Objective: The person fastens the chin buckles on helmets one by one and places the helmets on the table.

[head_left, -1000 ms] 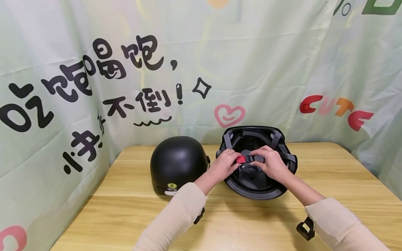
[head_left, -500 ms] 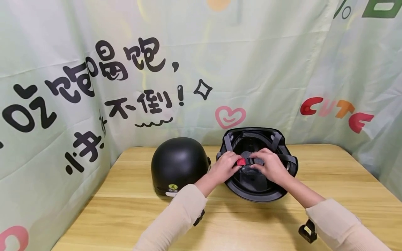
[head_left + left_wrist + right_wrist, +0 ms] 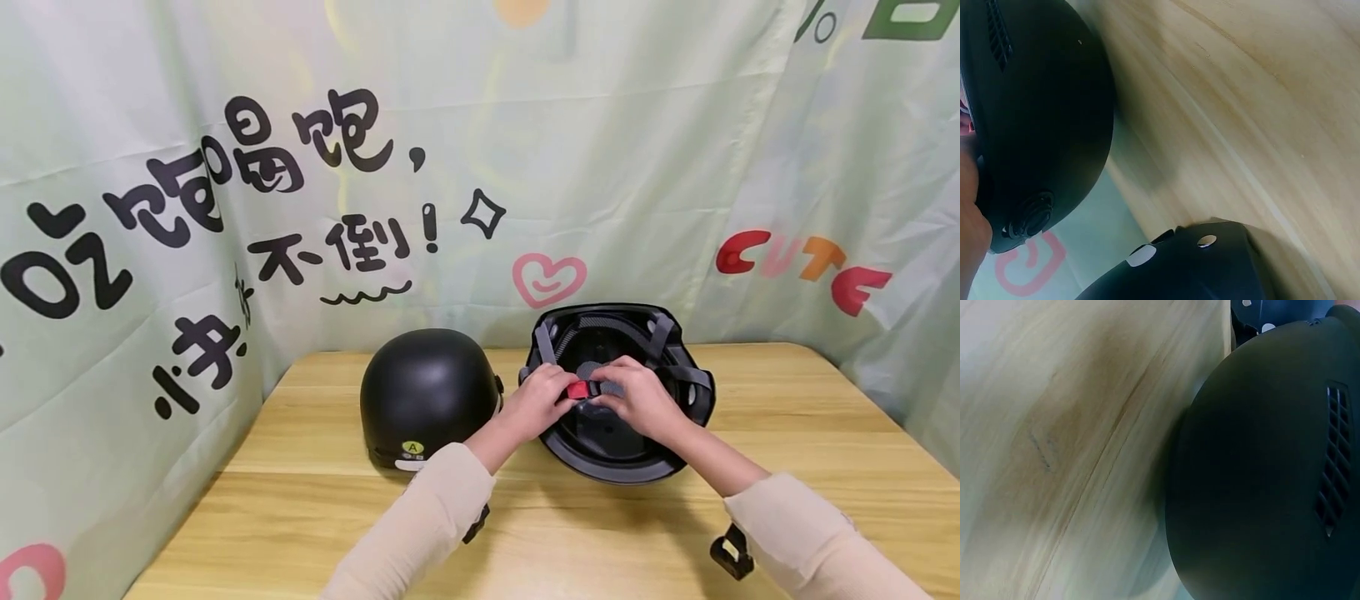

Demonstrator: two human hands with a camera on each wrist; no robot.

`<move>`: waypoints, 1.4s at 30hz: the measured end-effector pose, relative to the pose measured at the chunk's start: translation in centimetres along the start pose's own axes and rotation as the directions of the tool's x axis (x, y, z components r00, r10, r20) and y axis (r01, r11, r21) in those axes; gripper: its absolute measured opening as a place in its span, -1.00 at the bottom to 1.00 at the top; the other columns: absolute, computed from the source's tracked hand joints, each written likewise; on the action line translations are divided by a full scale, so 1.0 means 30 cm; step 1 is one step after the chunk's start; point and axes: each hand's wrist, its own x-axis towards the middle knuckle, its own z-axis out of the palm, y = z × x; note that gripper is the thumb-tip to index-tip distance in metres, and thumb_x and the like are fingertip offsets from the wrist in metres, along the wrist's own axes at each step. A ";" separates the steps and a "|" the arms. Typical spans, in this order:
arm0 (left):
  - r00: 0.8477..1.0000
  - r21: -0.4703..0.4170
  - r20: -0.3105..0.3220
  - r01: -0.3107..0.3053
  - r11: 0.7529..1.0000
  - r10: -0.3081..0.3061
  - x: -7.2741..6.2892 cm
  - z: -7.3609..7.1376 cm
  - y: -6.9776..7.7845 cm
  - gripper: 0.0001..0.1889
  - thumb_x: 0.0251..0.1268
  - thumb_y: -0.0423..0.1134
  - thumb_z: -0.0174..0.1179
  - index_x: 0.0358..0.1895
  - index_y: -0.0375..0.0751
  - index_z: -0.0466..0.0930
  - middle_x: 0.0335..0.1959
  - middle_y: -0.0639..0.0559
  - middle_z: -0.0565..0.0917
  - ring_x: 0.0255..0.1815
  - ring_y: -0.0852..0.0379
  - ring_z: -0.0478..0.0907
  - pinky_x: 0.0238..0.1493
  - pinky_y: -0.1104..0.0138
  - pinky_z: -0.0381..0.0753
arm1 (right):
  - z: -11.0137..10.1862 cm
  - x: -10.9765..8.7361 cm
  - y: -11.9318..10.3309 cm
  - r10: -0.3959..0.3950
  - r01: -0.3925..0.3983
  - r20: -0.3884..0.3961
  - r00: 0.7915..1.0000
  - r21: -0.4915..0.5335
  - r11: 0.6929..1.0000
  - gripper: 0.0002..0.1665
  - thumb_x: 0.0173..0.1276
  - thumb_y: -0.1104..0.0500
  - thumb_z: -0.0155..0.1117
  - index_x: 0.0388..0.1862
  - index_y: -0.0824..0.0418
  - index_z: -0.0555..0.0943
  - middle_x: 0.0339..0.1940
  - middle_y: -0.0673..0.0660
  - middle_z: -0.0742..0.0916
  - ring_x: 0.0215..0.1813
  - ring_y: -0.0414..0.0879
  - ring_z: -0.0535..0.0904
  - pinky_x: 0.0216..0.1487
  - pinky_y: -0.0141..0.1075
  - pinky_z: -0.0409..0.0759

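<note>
At the opening of the upturned helmet: red buckle, left grip pinching it, right grip pinching its black end. Probably light, stiff plastic; hold by side edges.

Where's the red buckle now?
In the head view, right of centre: the red buckle is between the left hand and right hand, over the right helmet.
</note>
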 end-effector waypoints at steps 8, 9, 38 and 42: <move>1.000 -0.016 -0.004 0.029 0.999 -0.029 -0.008 0.000 0.005 -0.66 0.17 -0.22 0.26 0.00 -0.28 0.56 -0.08 -0.06 0.64 0.01 0.08 0.51 0.10 0.40 0.51 | -0.025 0.005 -0.004 0.012 -0.011 0.051 0.999 -0.023 1.000 -0.68 -0.10 0.29 0.50 -0.28 0.27 0.68 -0.35 0.13 0.67 -0.26 -0.02 0.58 -0.30 -0.18 0.60; 1.000 -0.002 -0.022 0.017 1.000 -0.017 -0.010 0.001 0.004 -0.63 0.16 -0.21 0.26 0.02 -0.29 0.54 -0.05 -0.07 0.62 0.06 0.06 0.50 0.14 0.38 0.49 | -0.029 0.007 -0.004 0.013 -0.011 0.059 0.998 -0.031 0.999 -0.69 -0.09 0.27 0.49 -0.28 0.27 0.68 -0.35 0.13 0.67 -0.26 -0.02 0.58 -0.29 -0.17 0.60; 0.941 0.167 -0.333 0.005 0.986 0.052 0.062 -0.022 -0.032 -0.63 0.20 -0.06 0.22 -0.02 -0.21 0.59 -0.01 -0.12 0.58 0.15 -0.06 0.46 0.20 0.20 0.45 | -0.212 0.025 0.084 0.012 0.012 0.094 0.995 -0.245 0.969 -0.71 0.01 0.23 0.43 -0.26 0.33 0.67 -0.26 0.25 0.73 -0.14 0.16 0.51 -0.23 0.04 0.39; 0.945 0.118 -0.311 0.143 0.983 -0.100 0.084 -0.062 -0.056 -0.60 0.25 -0.04 0.16 0.05 -0.22 0.54 0.06 -0.15 0.54 0.15 -0.04 0.44 0.17 0.18 0.46 | -0.236 0.036 0.092 0.042 -0.032 0.036 0.998 -0.246 0.969 -0.73 0.03 0.25 0.40 -0.27 0.35 0.67 -0.25 0.29 0.72 -0.12 0.19 0.51 -0.20 0.08 0.40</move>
